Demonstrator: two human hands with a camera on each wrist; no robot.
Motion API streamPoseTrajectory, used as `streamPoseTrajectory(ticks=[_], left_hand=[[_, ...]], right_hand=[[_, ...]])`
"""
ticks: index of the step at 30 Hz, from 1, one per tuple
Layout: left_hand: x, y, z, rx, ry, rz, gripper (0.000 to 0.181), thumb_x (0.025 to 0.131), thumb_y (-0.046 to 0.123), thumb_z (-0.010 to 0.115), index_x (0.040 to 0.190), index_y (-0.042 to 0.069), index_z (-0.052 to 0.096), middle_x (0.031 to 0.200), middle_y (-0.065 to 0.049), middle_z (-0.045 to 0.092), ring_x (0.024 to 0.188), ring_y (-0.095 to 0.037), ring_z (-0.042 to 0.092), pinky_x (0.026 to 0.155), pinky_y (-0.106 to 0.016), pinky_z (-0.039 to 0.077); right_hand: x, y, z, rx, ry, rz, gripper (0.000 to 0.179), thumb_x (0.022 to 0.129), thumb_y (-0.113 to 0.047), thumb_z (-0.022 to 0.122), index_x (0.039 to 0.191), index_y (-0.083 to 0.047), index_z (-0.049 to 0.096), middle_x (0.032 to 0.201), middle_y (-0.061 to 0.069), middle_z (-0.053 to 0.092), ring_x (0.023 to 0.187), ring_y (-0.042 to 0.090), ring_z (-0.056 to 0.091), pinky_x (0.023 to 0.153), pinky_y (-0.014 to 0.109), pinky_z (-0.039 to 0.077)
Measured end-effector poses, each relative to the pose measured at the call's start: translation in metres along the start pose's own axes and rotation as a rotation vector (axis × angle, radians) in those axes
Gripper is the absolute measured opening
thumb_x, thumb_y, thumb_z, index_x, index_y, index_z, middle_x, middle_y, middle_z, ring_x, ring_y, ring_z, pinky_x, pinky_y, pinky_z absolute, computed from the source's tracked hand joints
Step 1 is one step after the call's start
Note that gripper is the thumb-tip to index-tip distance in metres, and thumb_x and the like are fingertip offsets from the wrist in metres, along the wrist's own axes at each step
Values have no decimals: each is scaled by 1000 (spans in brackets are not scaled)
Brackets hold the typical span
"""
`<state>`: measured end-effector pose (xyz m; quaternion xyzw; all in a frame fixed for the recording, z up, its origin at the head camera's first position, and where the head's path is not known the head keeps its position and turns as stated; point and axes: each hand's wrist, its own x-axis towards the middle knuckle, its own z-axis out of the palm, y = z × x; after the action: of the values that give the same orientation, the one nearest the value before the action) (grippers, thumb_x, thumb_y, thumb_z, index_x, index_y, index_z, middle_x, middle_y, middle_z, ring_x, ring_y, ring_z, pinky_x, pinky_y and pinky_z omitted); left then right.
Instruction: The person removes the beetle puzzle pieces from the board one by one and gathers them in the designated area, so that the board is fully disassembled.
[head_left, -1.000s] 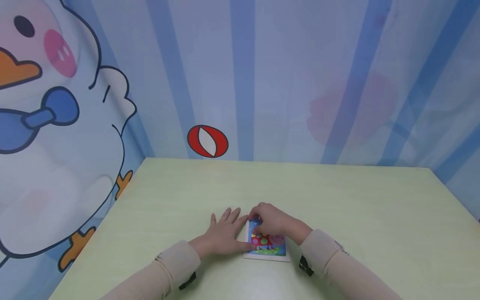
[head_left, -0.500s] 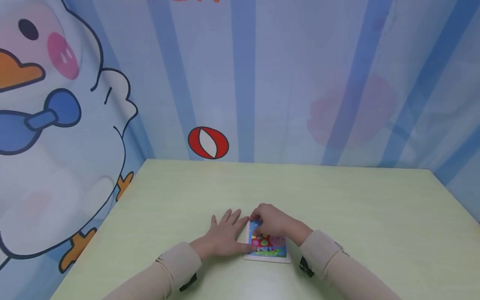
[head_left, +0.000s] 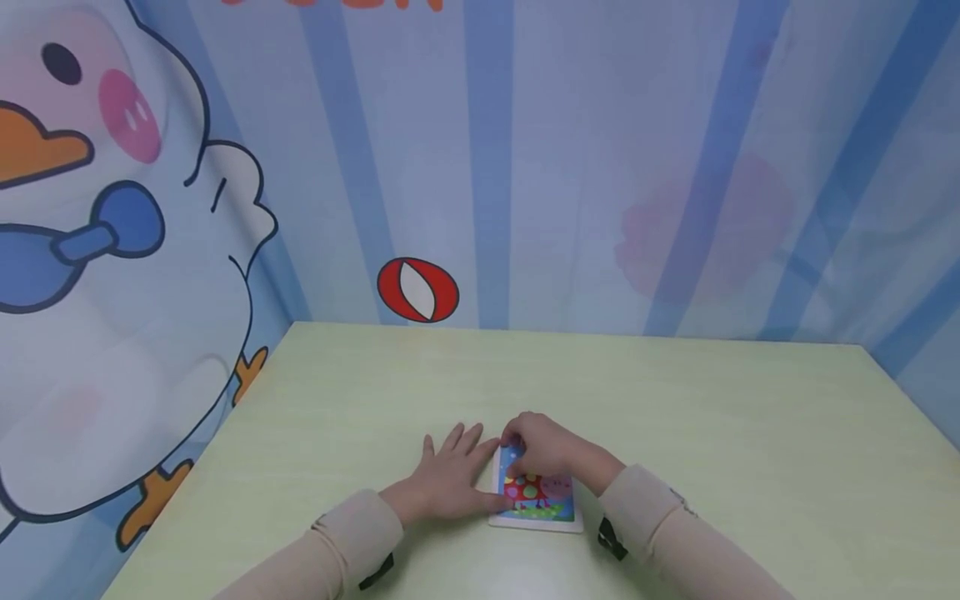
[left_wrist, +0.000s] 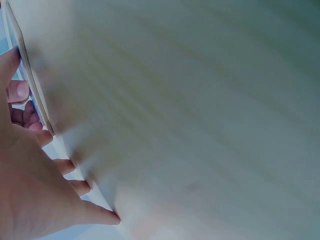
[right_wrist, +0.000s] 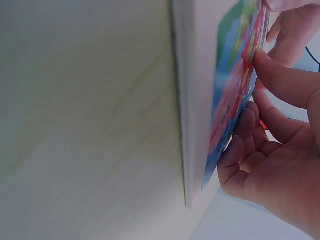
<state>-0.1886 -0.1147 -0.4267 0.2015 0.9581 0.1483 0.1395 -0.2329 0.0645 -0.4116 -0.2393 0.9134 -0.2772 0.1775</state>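
Note:
A small picture board (head_left: pixel 551 505) with a white rim lies on the table, showing a red spotted ladybird with a pink face on blue. My left hand (head_left: pixel 453 485) is spread flat at its left side, thumb over the lower left edge and index finger at the top left corner. My right hand (head_left: pixel 551 447) covers the upper part, fingers curled at the top left corner and thumb on the picture. In the right wrist view, the curled fingertips and thumb (right_wrist: pixel 265 65) meet the picture's surface. The left wrist view shows the left fingers along the table.
The pale green table (head_left: pixel 712 417) reaches back to a blue striped cloth wall (head_left: pixel 570 167). A printed white duck (head_left: pixel 142 350) fills the cloth at the left, and a printed red and white ball (head_left: pixel 417 289) appears just above the back edge.
The head view has tipped slightly up, so everything sits a little lower in it. Both hands and the picture board keep nearly the same places relative to each other.

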Motion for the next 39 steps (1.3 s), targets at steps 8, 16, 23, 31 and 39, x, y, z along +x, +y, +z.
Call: streamPoseTrajectory(ticks=[8, 16, 23, 31, 39], left_hand=[[1, -1, 2, 9, 1, 0, 86, 84, 68, 53, 151, 19, 32, 159, -12, 20, 146, -39, 11, 106, -74, 7], [0, -1, 4, 4, 8, -4, 85, 84, 68, 54, 151, 19, 34, 159, -12, 22, 146, -39, 13, 106, -74, 7], [-1, 0, 2, 13, 6, -5, 85, 84, 68, 53, 151, 20, 34, 159, -12, 21, 146, -39, 12, 106, -74, 8], [-1, 1, 1, 22, 13, 1, 86, 85, 69, 52, 151, 18, 33, 159, -13, 21, 146, -39, 12, 106, -74, 8], [0, 2, 2, 18, 10, -3, 87, 84, 69, 52, 151, 17, 33, 159, -13, 20, 146, -39, 12, 107, -73, 8]], right_hand=[[-2, 0, 1, 5, -1, 13, 35, 80, -12, 78, 110, -3, 63, 100, 4, 61, 88, 17, 54, 90, 40, 50], [-3, 6, 2, 15, 11, -49, 33, 80, -12, 79, 108, -5, 63, 97, 3, 58, 87, 17, 52, 86, 39, 50], [-3, 9, 0, -8, 20, -110, 30, 81, -13, 78, 103, -12, 59, 94, 3, 59, 84, 17, 52, 80, 37, 50], [-5, 8, -2, -79, 35, -125, 28, 82, -16, 77, 103, -16, 58, 90, -1, 59, 81, 15, 52, 78, 35, 49], [-7, 14, 0, 34, 39, -151, 20, 90, -5, 65, 107, -15, 61, 92, 1, 63, 77, 14, 55, 76, 35, 51]])
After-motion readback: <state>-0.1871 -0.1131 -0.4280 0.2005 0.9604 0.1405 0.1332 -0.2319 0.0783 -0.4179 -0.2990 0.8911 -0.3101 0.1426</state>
